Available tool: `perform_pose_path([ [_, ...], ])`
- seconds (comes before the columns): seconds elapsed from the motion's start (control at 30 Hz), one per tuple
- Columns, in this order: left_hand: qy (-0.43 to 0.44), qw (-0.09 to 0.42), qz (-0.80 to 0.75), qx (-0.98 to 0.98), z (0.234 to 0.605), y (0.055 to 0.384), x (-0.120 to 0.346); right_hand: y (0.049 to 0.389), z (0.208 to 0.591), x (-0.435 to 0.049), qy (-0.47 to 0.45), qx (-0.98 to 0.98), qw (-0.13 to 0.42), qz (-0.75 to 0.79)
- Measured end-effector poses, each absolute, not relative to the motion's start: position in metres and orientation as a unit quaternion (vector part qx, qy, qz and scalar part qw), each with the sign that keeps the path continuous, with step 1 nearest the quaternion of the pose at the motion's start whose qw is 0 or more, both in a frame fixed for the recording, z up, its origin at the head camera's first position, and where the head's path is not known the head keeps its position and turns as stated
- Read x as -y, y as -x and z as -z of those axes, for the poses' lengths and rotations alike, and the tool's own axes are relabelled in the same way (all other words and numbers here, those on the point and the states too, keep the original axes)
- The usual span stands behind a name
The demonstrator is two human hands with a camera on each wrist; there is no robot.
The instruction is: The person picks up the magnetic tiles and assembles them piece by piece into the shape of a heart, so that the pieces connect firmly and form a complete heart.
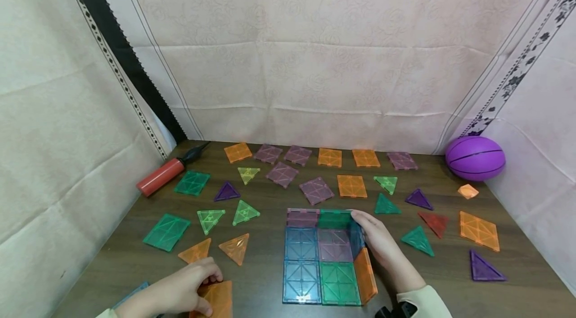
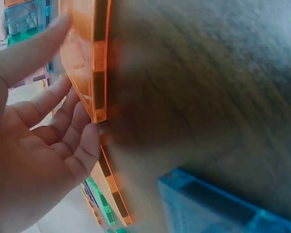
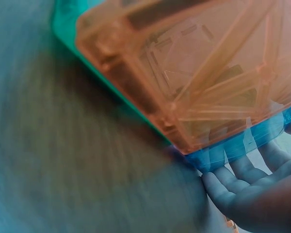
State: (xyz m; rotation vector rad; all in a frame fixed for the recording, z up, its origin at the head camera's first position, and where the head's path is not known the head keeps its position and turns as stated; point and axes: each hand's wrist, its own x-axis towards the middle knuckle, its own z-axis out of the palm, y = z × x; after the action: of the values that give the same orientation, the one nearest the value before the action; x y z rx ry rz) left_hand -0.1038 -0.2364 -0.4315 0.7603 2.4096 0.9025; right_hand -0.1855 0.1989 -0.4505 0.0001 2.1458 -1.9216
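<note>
In the head view my left hand (image 1: 193,280) grips an orange square magnetic tile (image 1: 220,299) at the lower left. The left wrist view shows the thumb on one face of that tile (image 2: 82,43), with fingertips by its edge. A tile box without a lid stands right of centre; its floor has light blue tiles (image 1: 301,280), a green tile (image 1: 339,283) and a purple one. My right hand (image 1: 378,243) rests against the blue upright tile (image 1: 356,237) of its right wall, fingers reaching the back corner. An orange upright tile (image 1: 365,275) stands nearer, leaning outward.
Several square and triangular tiles lie around, among them a green square (image 1: 167,232) and an orange triangle (image 1: 235,248). A blue tile (image 2: 208,204) is by my left forearm. A red pump (image 1: 162,177) lies back left; a purple ball (image 1: 475,158) sits back right.
</note>
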Motion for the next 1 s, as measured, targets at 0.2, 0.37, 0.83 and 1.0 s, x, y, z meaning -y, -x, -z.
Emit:
perform_pose_path([
  [0.2,-0.291,0.226,-0.289,-0.884,0.433,0.102,0.237,0.185,0.452,-0.2,0.018,-0.743,0.12,0.658],
  [0.37,-0.306,0.216,-0.283,-0.883,0.447,0.105,0.242,0.186,0.449,-0.198,-0.009,-0.738,0.125,0.663],
  [0.83,-0.297,0.201,-0.332,-0.873,0.431,0.105,0.228,0.187,0.449,-0.197,-0.014,-0.735,0.127,0.666],
  [1.0,-0.307,0.165,-0.357,-0.867,0.422,0.111,0.218,0.186,0.448,-0.197,-0.013,-0.736,0.126,0.665],
])
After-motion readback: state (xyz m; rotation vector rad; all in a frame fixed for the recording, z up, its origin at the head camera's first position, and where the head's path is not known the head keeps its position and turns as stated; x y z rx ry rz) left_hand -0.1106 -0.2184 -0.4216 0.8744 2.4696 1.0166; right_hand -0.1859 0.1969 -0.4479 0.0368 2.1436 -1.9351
